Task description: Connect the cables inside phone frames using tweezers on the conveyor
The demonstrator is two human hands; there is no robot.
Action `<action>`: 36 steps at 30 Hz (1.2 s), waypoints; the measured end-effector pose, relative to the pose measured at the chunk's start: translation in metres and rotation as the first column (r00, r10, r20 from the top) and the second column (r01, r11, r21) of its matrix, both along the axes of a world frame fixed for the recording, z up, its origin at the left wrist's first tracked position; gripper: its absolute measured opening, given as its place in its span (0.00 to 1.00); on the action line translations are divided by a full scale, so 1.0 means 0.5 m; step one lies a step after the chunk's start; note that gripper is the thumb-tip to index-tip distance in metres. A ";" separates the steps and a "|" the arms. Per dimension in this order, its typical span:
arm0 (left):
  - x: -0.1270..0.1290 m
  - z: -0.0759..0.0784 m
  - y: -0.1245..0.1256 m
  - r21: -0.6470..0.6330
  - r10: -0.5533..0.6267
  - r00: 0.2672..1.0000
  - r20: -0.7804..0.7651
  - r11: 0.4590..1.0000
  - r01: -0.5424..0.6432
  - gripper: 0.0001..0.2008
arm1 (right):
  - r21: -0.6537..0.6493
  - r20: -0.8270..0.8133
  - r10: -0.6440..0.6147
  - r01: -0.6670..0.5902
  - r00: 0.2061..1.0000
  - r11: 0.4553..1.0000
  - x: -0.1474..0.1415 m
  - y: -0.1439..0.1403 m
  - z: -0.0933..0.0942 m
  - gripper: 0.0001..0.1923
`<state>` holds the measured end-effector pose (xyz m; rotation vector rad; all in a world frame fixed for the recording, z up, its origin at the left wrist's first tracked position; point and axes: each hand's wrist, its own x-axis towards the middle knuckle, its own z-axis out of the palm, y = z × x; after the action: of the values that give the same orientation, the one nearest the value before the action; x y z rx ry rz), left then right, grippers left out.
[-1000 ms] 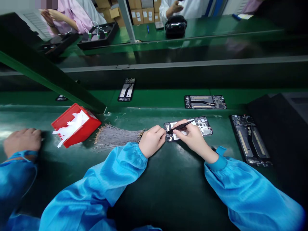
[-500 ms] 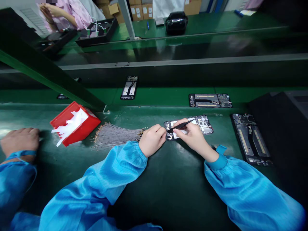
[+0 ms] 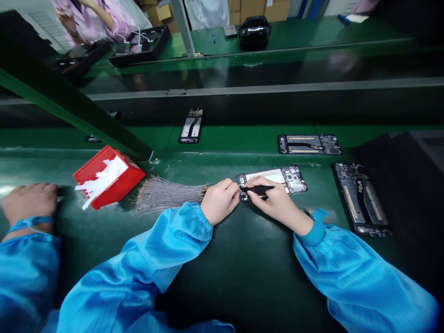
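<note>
An opened phone (image 3: 294,179), its circuit board and pale middle bare, lies on the green bench in front of me. My right hand (image 3: 277,203) is closed on black tweezers (image 3: 258,189), held nearly level, with the tips at the phone's left end. Right at that same end, my left hand (image 3: 220,200) is closed in a pinch; what its fingers hold, if anything, is hidden. A fanned bundle of thin grey cables (image 3: 166,194) lies just left of my left hand.
Left of the cables stands a red bin (image 3: 120,189) with white strips. A co-worker's hand (image 3: 30,203) rests at far left. Other opened phones (image 3: 191,126) (image 3: 309,144) lie behind; another phone (image 3: 361,200) lies right, beside a black box (image 3: 405,185). A green post (image 3: 86,111) slants at left.
The tweezers have swung to a flatter angle, and my right hand has turned slightly lower. My left hand stays almost still. The phones on the strip behind have shifted right.
</note>
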<state>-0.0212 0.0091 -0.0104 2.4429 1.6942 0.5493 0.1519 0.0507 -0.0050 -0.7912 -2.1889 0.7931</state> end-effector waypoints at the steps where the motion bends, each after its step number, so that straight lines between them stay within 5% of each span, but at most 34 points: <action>1: 0.000 0.000 0.000 -0.001 0.001 1.000 0.000 1.000 -0.001 0.08 | 0.015 0.012 0.016 -0.017 1.000 1.000 0.000 0.000 0.000 0.06; 12: -0.015 0.008 0.008 -0.089 0.020 0.999 0.040 0.996 -0.017 0.05 | 0.065 0.071 0.036 -0.041 0.997 0.997 -0.005 -0.002 -0.001 0.05; 15: -0.038 0.018 0.010 -0.160 -0.038 0.999 0.011 0.986 0.039 0.06 | 0.072 -0.008 -0.277 0.277 0.961 0.958 0.046 0.026 0.001 0.04; 17: -0.048 0.027 0.005 -0.210 -0.149 0.988 -0.026 0.968 0.141 0.04 | 0.134 0.004 -0.551 0.546 0.834 0.827 0.092 0.046 0.000 0.04; 20: -0.043 0.039 -0.008 -0.171 -0.270 0.949 -0.160 0.955 0.243 0.04 | 0.192 0.117 -0.673 0.648 0.731 0.737 0.144 0.061 -0.004 0.03; 27: -0.004 0.041 -0.013 0.009 -0.378 0.831 -0.408 0.909 0.417 0.09 | 0.102 0.139 -0.598 0.589 0.789 0.801 0.137 0.022 -0.002 0.02; 36: 0.024 0.030 0.001 -0.009 -0.450 0.834 -0.319 0.882 0.472 0.06 | -0.102 -0.096 -0.407 0.398 0.908 0.912 0.111 -0.033 -0.023 0.02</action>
<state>-0.0090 0.0096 0.0047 2.9759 1.0924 0.1637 0.2077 0.0343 -0.0166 -1.1621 -1.8116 0.6973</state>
